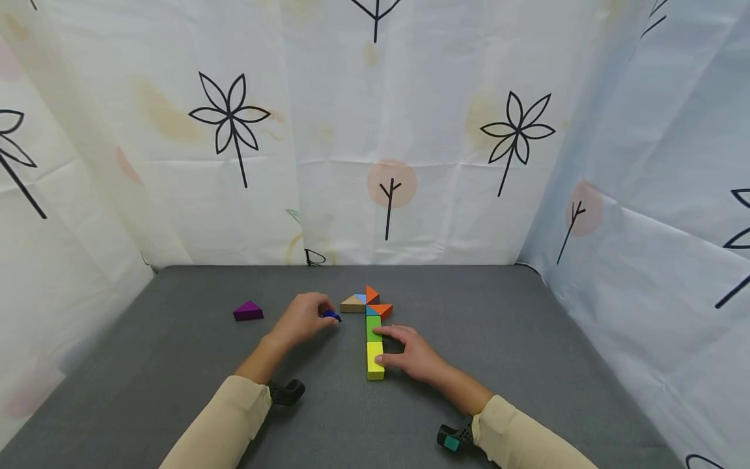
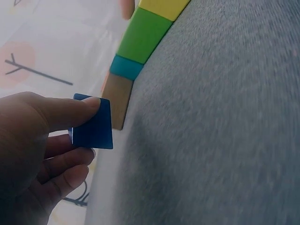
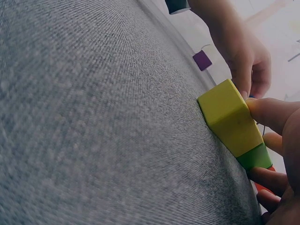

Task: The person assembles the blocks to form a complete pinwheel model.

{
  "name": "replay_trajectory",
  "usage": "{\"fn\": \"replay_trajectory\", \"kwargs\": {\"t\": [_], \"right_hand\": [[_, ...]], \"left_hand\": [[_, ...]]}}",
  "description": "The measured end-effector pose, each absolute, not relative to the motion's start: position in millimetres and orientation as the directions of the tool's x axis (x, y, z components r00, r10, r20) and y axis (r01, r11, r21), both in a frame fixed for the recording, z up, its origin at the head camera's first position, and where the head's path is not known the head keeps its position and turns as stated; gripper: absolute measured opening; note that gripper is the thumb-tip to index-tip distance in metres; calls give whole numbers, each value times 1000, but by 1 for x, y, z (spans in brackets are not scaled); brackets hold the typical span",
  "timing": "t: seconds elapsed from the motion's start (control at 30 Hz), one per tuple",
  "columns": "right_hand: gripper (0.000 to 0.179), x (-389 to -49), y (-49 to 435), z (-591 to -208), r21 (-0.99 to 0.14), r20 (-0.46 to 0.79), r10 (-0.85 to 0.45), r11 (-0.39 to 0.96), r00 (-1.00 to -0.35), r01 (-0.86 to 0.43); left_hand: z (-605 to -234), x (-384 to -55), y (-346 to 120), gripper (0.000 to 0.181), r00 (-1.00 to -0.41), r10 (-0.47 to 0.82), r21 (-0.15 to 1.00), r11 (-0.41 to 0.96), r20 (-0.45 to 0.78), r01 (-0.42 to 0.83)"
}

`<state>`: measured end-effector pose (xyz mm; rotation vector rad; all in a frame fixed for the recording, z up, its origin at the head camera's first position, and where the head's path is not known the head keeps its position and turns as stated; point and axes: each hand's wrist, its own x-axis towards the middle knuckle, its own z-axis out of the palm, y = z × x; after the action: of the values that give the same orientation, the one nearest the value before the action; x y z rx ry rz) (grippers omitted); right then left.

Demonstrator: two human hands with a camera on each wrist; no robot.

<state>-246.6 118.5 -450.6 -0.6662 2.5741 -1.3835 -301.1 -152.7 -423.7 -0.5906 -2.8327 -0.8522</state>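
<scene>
My left hand (image 1: 302, 320) pinches a dark blue wooden block (image 2: 96, 129) between thumb and fingers, just left of a row of joined blocks. My right hand (image 1: 416, 355) lies along the row's right side. Its index finger touches the green block (image 1: 374, 327) and its thumb touches the yellow block (image 1: 375, 366), which forms the near end. Beyond the green one sits a small teal triangle (image 1: 372, 311) beside an orange triangle (image 1: 384, 310). Another orange triangle (image 1: 372, 295) points away at the top. A tan triangle (image 1: 353, 304) and a light blue piece (image 1: 361, 298) form the left arm.
A purple triangular block (image 1: 249, 311) stands alone on the grey table (image 1: 193, 365), left of my left hand. White patterned cloth (image 1: 433, 130) hangs behind the table and along both sides.
</scene>
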Motion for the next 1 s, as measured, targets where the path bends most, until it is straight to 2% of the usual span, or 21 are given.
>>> {"fn": "replay_trajectory", "kwargs": {"t": [0.57,1.0], "right_hand": [[53,-246,118,-451,-822,85,-434,478,-897,-309],[53,-245,118,-450,-823,75,-430,483,-900,-300]], "left_hand": [[-436,-313,-118,14,-917,326,535,744,231,400],[-440,-313,-103,19,-938,243,520,784,248,340]]}}
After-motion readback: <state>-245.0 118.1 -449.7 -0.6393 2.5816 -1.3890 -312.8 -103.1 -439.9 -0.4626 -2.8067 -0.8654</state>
